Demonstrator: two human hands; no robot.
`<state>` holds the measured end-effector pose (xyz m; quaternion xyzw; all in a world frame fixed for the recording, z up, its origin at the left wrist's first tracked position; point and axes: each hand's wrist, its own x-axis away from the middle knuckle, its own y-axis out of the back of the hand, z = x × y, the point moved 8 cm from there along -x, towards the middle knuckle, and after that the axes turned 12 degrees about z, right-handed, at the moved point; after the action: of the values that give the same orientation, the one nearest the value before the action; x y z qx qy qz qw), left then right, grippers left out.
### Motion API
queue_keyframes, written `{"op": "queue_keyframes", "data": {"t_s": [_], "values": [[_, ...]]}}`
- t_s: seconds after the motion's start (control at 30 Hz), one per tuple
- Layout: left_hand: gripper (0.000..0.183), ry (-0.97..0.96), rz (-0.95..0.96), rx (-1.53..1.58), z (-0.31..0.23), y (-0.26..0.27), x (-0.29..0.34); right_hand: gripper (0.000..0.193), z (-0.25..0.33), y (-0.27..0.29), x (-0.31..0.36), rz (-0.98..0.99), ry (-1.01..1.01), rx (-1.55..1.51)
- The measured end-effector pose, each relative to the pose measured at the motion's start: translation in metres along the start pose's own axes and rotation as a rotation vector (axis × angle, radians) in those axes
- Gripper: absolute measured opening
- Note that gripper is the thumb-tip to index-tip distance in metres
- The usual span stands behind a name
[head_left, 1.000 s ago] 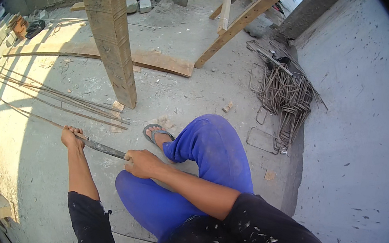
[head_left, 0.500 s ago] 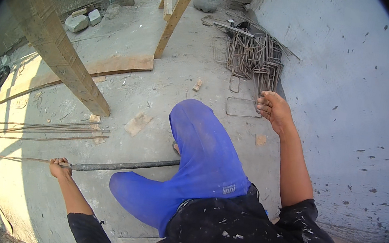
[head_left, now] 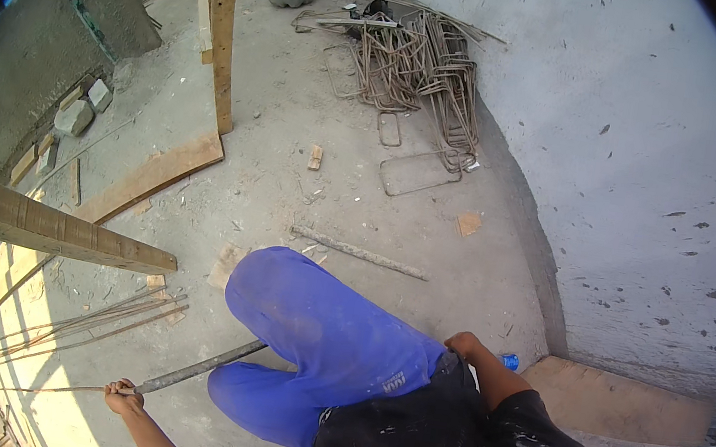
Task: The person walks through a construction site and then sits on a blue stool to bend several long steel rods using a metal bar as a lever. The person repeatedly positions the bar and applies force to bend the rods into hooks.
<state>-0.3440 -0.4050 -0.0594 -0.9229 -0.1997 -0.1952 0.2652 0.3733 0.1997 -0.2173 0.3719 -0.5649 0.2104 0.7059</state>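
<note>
My left hand (head_left: 123,395) is closed at the end of a grey metal pipe (head_left: 200,368), low over the floor. The pipe runs right and passes out of sight beneath my bent leg. From the same fist a thin steel rod (head_left: 51,390) points left; whether it sits inside the pipe is hidden. My right hand (head_left: 464,344) is beside my right hip, against my dark clothing. Its fingers are mostly hidden, and nothing shows in it.
Bent steel stirrups (head_left: 416,67) are heaped by the white wall (head_left: 622,169), one large rectangular stirrup (head_left: 420,175) in front. Several long rods (head_left: 97,320) lie left, near a slanting timber post (head_left: 56,222). A short round bar (head_left: 359,251) and a plank (head_left: 154,177) lie ahead.
My right hand has drawn back from beside the rectangular stirrup to my hip. The left hand keeps its grip on the pipe. The whole view has turned and shifted.
</note>
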Motion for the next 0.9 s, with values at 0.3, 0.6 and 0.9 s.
{"op": "queue_keyframes", "data": {"t_s": [0.3,0.6,0.9], "values": [[0.030,0.013,0.031,0.053,-0.002,-0.004,0.013,0.041,0.009,0.102,-0.052,-0.236,-0.073,-0.493],[0.036,0.038,0.077,0.084,0.003,-0.011,0.013,0.051,0.035,0.210,-0.071,-0.185,-0.498,-0.508],[0.028,-0.016,-0.037,0.088,0.005,-0.011,0.032,0.042,0.025,0.202,-0.109,-0.031,-0.434,-0.126]]}}
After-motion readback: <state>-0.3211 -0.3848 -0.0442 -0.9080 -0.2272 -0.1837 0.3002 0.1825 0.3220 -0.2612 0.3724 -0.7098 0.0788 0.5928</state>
